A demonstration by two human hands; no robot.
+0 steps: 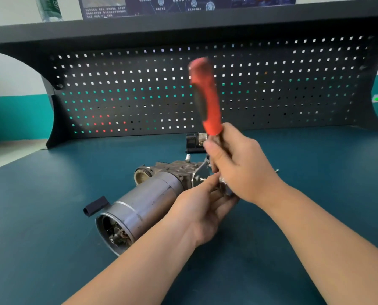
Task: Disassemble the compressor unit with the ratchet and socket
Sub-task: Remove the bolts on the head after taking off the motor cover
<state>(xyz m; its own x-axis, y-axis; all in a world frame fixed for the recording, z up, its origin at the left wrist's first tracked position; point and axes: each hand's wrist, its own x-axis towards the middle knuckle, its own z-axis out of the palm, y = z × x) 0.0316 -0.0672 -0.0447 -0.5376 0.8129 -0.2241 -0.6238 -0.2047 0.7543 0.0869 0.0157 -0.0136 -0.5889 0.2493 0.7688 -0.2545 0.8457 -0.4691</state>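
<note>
1. Gripping the ratchet [205, 95] low on its shank, just under the red and black handle, the right hand [238, 166] is seen with fingers curled round the tool; the handle rises up and away toward the pegboard [271, 84] and is blurred. The ratchet's head and socket are hidden behind this hand, so it cannot be told whether the socket is seated on a fastener.
2. The left hand [203, 208] is laid against the near right side of the compressor unit [148, 199], fingers reaching toward the metal bracket [200, 172] at the unit's far end. Whether something small is pinched there cannot be told; the fingertips are covered by the right hand.
3. The compressor unit lies on its side on the blue-green bench top [51, 216], motor cylinder toward the near left with its open end showing windings, cast head toward the far right.
4. A slip is judged the chief risk: with so low a grip, little leverage is had, and a half-seated socket could be thrown off the fastener, rounding it or driving the knuckles into the bracket.
5. The left fingers are judged exposed, being close under the tool's head.
6. The unit is not clamped; under torque it could be rolled across the bench.
7. A small black part [195, 143] stands behind on the bench, and a loose screw [276, 170] lies to the right; either could be knocked away and lost.
</note>
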